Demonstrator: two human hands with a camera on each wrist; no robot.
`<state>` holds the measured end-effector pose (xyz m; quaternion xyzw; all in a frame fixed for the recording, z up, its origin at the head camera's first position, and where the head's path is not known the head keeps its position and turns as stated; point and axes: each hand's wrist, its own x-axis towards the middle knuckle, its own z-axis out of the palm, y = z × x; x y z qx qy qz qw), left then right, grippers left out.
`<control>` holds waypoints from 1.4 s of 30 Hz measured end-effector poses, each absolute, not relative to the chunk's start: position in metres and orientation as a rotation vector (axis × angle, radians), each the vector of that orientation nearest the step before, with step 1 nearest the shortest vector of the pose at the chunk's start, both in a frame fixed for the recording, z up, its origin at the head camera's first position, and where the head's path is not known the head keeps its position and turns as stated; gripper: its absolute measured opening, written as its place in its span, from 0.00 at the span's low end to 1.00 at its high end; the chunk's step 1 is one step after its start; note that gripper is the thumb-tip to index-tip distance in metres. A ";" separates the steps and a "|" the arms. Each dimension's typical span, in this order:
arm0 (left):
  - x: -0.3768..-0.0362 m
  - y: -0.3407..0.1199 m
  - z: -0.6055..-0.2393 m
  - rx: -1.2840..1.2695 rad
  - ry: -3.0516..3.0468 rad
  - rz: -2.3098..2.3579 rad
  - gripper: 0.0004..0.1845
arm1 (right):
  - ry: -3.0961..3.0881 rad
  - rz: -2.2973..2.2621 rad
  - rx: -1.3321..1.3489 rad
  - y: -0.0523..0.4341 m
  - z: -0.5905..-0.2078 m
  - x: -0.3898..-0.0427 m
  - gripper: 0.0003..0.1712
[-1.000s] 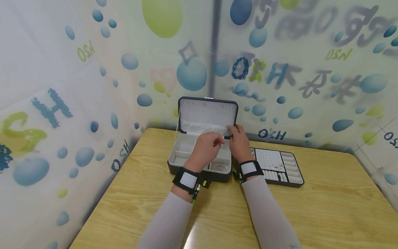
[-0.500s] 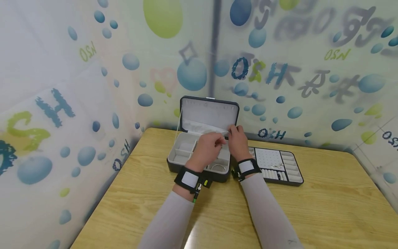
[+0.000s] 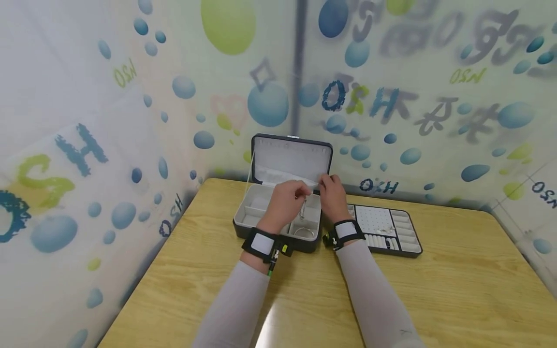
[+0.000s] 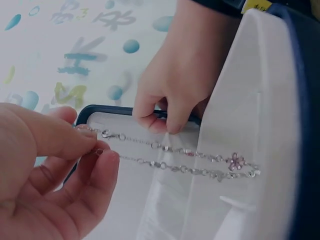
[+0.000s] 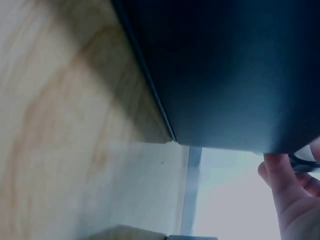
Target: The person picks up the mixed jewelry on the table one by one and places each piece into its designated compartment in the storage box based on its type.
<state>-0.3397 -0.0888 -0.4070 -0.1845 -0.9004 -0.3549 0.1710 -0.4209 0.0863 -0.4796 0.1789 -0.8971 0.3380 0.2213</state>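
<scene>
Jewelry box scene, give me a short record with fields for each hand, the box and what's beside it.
left hand: pinches a thin chain bracelet with a pink flower charm, over the box
right hand: grips the elastic pocket edge on the lid
jewelry box: open, lid upright, on wooden table
beside box: flat insert tray, to its right

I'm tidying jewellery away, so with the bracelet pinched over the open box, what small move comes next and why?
Probably lower the left hand so the bracelet settles into the jewellery box: the chain hangs free from its pinch, while the right hand holds the lid pocket's edge.
</scene>
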 end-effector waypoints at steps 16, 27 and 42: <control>-0.379 -0.091 -0.362 -0.465 -2.563 -0.916 0.11 | -2.426 0.977 0.564 0.089 -0.488 -0.425 0.03; -0.385 -0.083 -0.360 -0.437 -2.414 -0.909 0.11 | -2.414 1.007 0.573 0.088 -0.493 -0.425 0.04; -0.403 -0.072 -0.358 -0.365 -2.319 -0.909 0.09 | -2.390 1.031 0.616 0.087 -0.487 -0.422 0.04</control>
